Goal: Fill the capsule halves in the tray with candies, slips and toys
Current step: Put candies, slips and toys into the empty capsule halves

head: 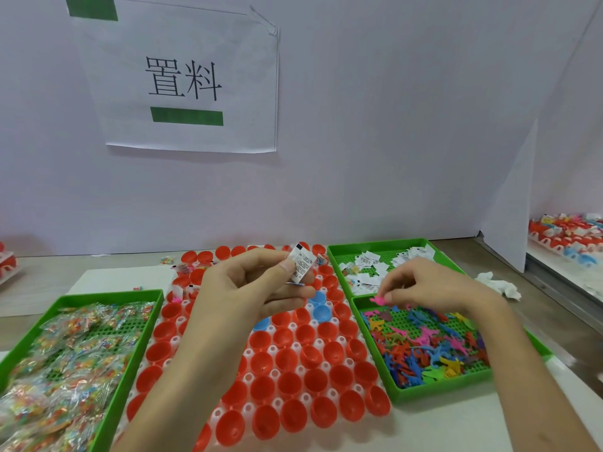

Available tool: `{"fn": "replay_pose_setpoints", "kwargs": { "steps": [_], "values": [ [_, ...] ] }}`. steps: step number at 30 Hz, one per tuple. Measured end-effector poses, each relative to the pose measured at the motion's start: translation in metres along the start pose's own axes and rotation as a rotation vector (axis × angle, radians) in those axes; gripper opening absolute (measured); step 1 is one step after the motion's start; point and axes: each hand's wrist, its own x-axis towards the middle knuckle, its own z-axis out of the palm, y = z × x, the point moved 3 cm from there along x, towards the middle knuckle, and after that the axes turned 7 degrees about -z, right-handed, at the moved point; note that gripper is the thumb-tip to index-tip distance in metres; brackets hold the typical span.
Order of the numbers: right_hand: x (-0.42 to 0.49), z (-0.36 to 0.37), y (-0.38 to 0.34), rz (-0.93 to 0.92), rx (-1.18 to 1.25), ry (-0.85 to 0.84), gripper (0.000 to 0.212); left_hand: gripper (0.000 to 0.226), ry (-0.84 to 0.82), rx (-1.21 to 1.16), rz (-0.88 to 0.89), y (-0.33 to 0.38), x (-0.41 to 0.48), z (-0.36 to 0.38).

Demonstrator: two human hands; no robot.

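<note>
A white tray (295,345) in the middle holds many red capsule halves (287,357) and a few blue ones (319,312). My left hand (251,288) hovers above the tray and pinches a white printed slip (302,265). My right hand (430,285) reaches over the near right green bin (434,389) of coloured flat toys and pinches a pink toy (378,300). At the left, a green bin (114,386) is full of wrapped candies (65,353). The far right green bin (339,272) contains more slips (368,267).
A lilac partition wall with a taped paper sign (182,76) stands behind the table. A crumpled white tissue (499,285) lies right of the bins. Filled capsule trays show at the far right (567,236) and far left (6,262) edges.
</note>
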Motion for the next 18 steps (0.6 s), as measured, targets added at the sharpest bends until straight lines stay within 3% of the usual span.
{"fn": "replay_pose_setpoints", "kwargs": {
  "steps": [4,8,18],
  "values": [
    [-0.019,-0.012,-0.054,-0.320,0.317,0.080,0.013,0.010,0.041,0.098,-0.005,-0.003,0.000,0.000],
    [-0.037,-0.010,-0.101,-0.552,0.483,0.023,0.017,0.012,0.065,0.194,0.027,-0.002,-0.001,0.002],
    [-0.029,0.004,-0.115,-0.501,0.318,0.133,0.020,0.012,-0.099,0.235,-0.021,0.004,-0.005,0.006]
  ]
}}
